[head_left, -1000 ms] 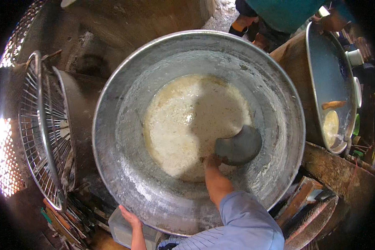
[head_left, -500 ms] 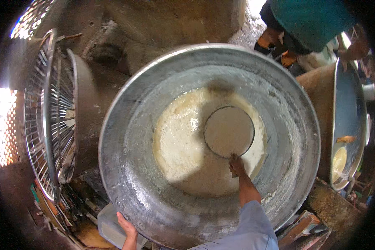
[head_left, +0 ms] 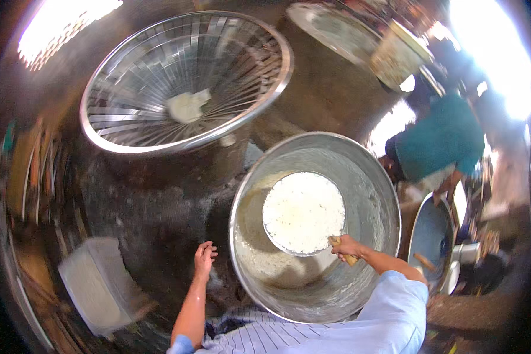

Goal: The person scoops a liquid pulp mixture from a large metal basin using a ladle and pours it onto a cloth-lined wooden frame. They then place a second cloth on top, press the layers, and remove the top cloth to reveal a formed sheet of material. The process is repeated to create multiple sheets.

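My right hand (head_left: 347,248) grips the wooden handle (head_left: 351,259) of a wide round skimmer (head_left: 300,255). White, lumpy curd-like food (head_left: 304,212) fills the skimmer. It is held up over a big round metal vat (head_left: 389,200), whose bottom holds cloudy, off-white liquid (head_left: 271,265). My left hand (head_left: 205,253) hovers just left of the vat's rim, holding nothing, its fingers loosely apart. Whether the skimmer's bowl is solid or pierced is hidden by its load.
A large slatted metal basket (head_left: 141,144) stands at the far left with a white cloth-like lump (head_left: 186,108) inside. A clear plastic tub (head_left: 94,289) lies lower left. At right are a person in teal (head_left: 439,141) and a dark pan (head_left: 428,239); a bucket (head_left: 398,56) is behind.
The skimmer has come up out of the liquid, now heaped with white curds. My left hand has left the vat's rim. The view has swung left, bringing the slatted basket ahead.
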A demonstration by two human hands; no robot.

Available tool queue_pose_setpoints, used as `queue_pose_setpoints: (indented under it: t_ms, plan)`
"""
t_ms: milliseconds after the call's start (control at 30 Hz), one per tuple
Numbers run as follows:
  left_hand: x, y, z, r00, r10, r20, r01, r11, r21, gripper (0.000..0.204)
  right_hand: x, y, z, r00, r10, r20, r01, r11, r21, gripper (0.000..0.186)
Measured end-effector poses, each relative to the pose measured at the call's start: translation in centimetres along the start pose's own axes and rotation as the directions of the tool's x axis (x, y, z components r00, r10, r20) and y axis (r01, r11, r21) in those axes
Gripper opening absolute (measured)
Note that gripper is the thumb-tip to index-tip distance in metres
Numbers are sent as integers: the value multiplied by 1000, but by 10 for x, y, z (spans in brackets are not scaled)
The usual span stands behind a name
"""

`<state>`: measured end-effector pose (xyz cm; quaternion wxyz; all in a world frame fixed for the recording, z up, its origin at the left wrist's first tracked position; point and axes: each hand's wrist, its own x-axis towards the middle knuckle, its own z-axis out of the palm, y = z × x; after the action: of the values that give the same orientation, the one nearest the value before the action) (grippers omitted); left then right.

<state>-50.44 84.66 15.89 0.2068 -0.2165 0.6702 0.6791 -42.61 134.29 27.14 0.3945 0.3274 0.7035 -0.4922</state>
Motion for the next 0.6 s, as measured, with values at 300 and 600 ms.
queue_pose_setpoints:
  t_ms: [300,600]
  plan:
    - [-200,-256,-344,548,-603,-581,172,760,-627,21,-96,-211,243,954,121,276,9,905,-426,13]
    - [-432,-373,-388,284,-894,-347,-115,328,-938,25,-3,-219,627,744,140,653,206,882,-424,11]
